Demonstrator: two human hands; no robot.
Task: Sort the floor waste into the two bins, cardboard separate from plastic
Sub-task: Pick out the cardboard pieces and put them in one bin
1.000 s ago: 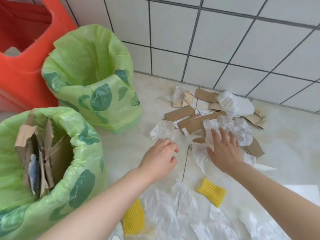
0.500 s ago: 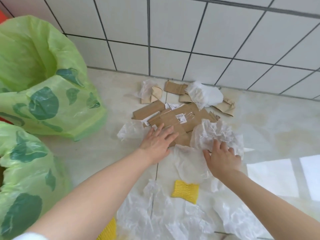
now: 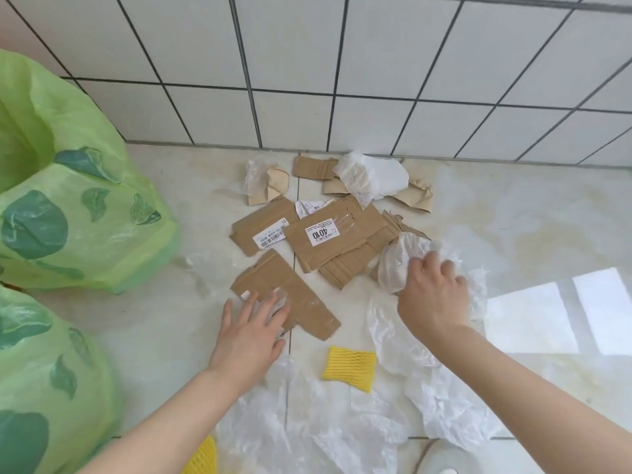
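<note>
Brown cardboard pieces lie in a heap by the wall, one with a 4010 label (image 3: pixel 335 234). A separate flat cardboard piece (image 3: pixel 301 302) lies nearer to me, and my left hand (image 3: pixel 251 331) rests flat on its near end, fingers spread. My right hand (image 3: pixel 432 295) is closed on a crumpled clear plastic bag (image 3: pixel 402 265) at the right side of the heap. More clear plastic film (image 3: pixel 342 425) covers the floor near me. Two bins lined with green bags stand at the left, one farther (image 3: pixel 85 213) and one nearer (image 3: pixel 51 371).
A yellow foam net sleeve (image 3: pixel 349 367) lies between my arms, another (image 3: pixel 201 456) at the bottom edge. White crumpled plastic (image 3: pixel 372 177) and cardboard scraps sit against the tiled wall (image 3: pixel 342 63). Bare floor tiles (image 3: pixel 530 217) lie to the right.
My left hand pulled one flat cardboard piece toward me, out of the heap. My right hand closed on the crumpled plastic bag. The view shifted right, so the bins slid left.
</note>
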